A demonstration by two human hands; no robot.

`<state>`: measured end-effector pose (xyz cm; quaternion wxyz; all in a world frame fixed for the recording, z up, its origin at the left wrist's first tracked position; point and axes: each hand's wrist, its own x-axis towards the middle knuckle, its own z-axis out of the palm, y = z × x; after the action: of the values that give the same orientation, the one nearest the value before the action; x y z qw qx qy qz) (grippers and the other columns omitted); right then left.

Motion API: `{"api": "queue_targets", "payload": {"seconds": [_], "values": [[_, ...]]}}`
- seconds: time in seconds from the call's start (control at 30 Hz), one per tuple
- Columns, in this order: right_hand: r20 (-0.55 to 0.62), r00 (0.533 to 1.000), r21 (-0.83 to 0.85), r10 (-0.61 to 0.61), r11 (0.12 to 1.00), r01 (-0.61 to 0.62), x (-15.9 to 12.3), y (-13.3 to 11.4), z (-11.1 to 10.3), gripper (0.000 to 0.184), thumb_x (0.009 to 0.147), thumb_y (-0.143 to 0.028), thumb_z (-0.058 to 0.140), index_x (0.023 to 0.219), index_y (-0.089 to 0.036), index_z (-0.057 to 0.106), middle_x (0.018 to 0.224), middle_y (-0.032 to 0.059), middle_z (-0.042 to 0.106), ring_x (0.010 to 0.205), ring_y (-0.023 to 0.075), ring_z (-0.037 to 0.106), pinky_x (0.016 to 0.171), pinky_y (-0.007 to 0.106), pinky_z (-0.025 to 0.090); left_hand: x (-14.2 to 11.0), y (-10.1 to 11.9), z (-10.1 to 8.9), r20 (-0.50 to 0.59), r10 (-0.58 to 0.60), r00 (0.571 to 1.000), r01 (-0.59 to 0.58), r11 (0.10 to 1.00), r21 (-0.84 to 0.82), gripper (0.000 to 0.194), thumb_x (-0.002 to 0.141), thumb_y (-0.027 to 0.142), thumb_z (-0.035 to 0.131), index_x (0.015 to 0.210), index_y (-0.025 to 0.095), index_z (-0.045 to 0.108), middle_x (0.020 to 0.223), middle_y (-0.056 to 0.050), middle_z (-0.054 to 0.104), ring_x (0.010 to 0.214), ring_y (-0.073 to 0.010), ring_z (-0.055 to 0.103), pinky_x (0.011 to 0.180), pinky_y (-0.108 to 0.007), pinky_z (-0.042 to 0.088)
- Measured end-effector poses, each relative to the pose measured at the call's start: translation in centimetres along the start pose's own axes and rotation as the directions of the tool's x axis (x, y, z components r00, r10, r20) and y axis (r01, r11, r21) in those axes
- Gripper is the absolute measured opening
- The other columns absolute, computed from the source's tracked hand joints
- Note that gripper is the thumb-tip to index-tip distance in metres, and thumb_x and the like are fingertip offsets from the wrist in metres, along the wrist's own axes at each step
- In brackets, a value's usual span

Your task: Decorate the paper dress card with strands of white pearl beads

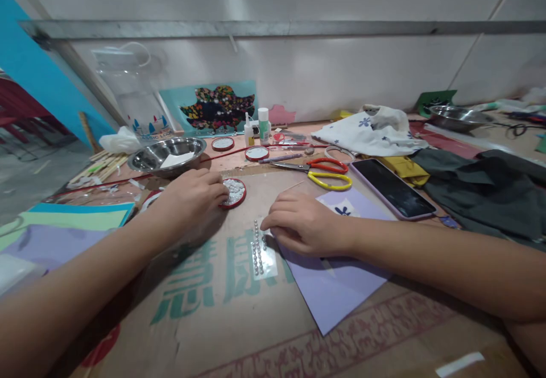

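My left hand (194,196) reaches to a small round red-rimmed lid (236,191) filled with whitish bits. Its fingers are curled together over the lid's left edge, and the fingertips are partly hidden. My right hand (305,221) rests on a sheet of purple paper (328,304), fingers bent and drawn together. Its fingertips are beside a clear sheet of stick-on pearls (258,256), overlapping its upper right part. Whether anything is pinched there is hidden. Behind my right hand, a white patch with a dark blue flower (342,211) lies on the purple paper.
Scissors (319,170) with red and yellow handles lie behind my right hand, near a phone (392,187). Metal bowl (168,153), glue stick (263,125), small glue bottle (248,132) and water bottle (132,91) stand at the back. White flowered cloth (371,131) lies right.
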<state>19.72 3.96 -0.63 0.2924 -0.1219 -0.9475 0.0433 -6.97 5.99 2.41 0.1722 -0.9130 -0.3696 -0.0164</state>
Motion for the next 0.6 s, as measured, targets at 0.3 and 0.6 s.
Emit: {"api": "queue_targets", "payload": {"seconds": [0.3,0.6], "values": [[-0.013,1.000,-0.017,-0.026,1.000,0.025,0.02,0.16,0.15,0.021,0.092,-0.014,0.049,0.096,-0.013,0.069,0.083,0.0076,0.071,0.078,0.0184,0.058,0.075,0.031,0.047,-0.06,0.78,0.24,-0.098,-0.351,0.931,0.333,0.929,-0.162,0.019,0.091,0.027,0.045,0.087,0.018,0.062,0.085,-0.010,0.068,0.082,-0.0291,0.064,0.077,-0.040,0.047],[0.026,1.000,-0.009,-0.017,1.000,0.017,-0.02,0.17,0.12,0.020,0.093,-0.015,0.049,0.097,-0.014,0.068,0.085,0.0074,0.071,0.079,0.0182,0.059,0.076,0.031,0.046,-0.25,0.30,0.62,-0.012,-0.435,0.901,0.399,0.838,-0.373,0.022,0.093,0.038,0.052,0.082,0.022,0.061,0.080,-0.005,0.067,0.072,-0.0239,0.062,0.066,-0.034,0.044]]}}
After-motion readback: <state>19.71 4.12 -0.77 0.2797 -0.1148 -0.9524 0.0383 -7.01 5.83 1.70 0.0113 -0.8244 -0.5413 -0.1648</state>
